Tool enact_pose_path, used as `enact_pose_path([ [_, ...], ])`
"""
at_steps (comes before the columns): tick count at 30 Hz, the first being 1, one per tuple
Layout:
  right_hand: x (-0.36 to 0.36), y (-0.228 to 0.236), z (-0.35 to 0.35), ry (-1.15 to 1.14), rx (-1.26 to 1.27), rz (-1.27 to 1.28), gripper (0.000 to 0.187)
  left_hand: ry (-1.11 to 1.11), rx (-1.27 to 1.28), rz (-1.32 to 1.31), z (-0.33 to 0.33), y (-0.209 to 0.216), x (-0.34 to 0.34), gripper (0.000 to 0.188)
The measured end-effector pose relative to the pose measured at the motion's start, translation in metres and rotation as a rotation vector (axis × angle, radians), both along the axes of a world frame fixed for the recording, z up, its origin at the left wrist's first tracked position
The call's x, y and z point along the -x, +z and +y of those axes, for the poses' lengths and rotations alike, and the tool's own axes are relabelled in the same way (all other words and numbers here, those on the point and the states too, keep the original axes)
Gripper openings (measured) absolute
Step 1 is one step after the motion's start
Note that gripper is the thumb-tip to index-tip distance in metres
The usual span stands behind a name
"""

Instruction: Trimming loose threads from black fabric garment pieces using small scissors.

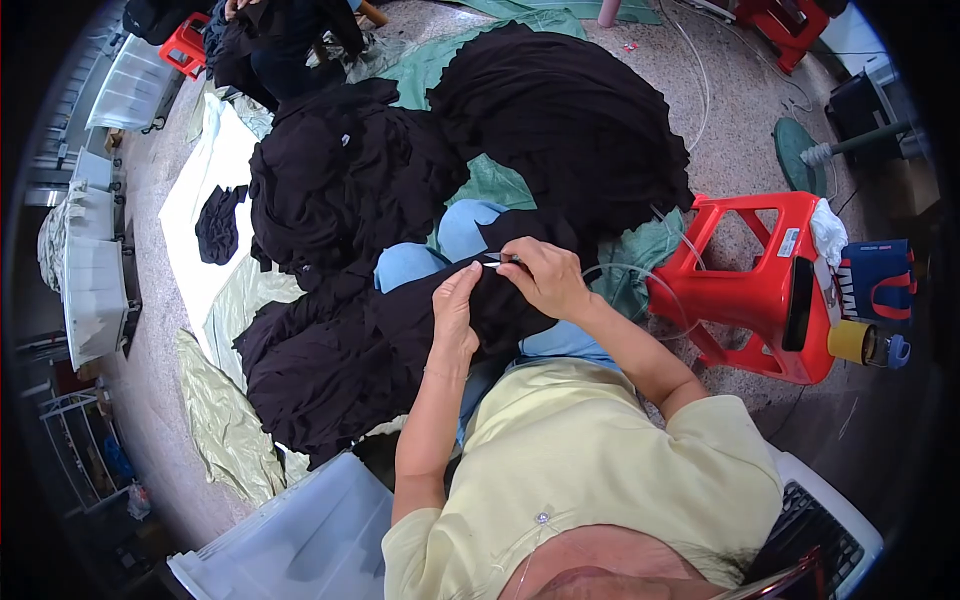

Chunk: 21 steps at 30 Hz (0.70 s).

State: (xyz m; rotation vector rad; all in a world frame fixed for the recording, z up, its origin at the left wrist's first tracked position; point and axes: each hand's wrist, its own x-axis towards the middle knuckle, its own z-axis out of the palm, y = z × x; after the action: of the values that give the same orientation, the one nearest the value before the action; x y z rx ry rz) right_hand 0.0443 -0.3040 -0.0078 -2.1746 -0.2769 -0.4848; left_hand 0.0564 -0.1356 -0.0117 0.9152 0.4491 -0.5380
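Black cloth [410, 318], apparently a garment, lies over my lap on light blue trousers [468, 228]. My left hand [457, 308] pinches the cloth between thumb and fingers. Close beside it, my right hand [545, 281] is closed with its fingertips together. A small, pale, pointed thing [492, 261] shows between the two sets of fingertips; it is too small to tell whether it is a label or a tool tip. Most of the cloth under my hands is bunched and dark, so its edges are hard to make out.
Large black garment heaps [555, 115] lie ahead on green sheeting [498, 182]. A red plastic stool [740, 290] stands at my right, with a thin clear tube [640, 268] curving beside it. A translucent bin [295, 530] is at lower left. Another person [285, 60] sits at far left.
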Motion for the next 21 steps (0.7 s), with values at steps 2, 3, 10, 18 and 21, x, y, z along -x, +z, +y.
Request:
enact_pose_path([
  [2,-0.001,-0.005,0.004,-0.011,0.015,0.002,0.020,0.011,0.006,-0.010,0.000,0.001,0.001,0.013],
  [3,-0.002,-0.006,0.005,-0.024,0.011,-0.013,0.020,0.012,0.013,-0.015,0.001,0.001,0.002,0.013],
  [10,0.000,-0.007,0.004,-0.086,0.024,-0.091,0.013,0.009,-0.016,-0.033,0.001,0.002,0.003,0.014],
  [18,-0.003,-0.058,-0.063,-0.681,-0.831,0.461,0.041,-0.434,-0.850,-0.443,-0.022,0.012,-0.058,0.049],
  [21,-0.002,-0.068,-0.068,-0.698,-0.837,0.820,0.050,-0.638,-1.046,-0.672,-0.041,0.014,-0.089,0.070],
])
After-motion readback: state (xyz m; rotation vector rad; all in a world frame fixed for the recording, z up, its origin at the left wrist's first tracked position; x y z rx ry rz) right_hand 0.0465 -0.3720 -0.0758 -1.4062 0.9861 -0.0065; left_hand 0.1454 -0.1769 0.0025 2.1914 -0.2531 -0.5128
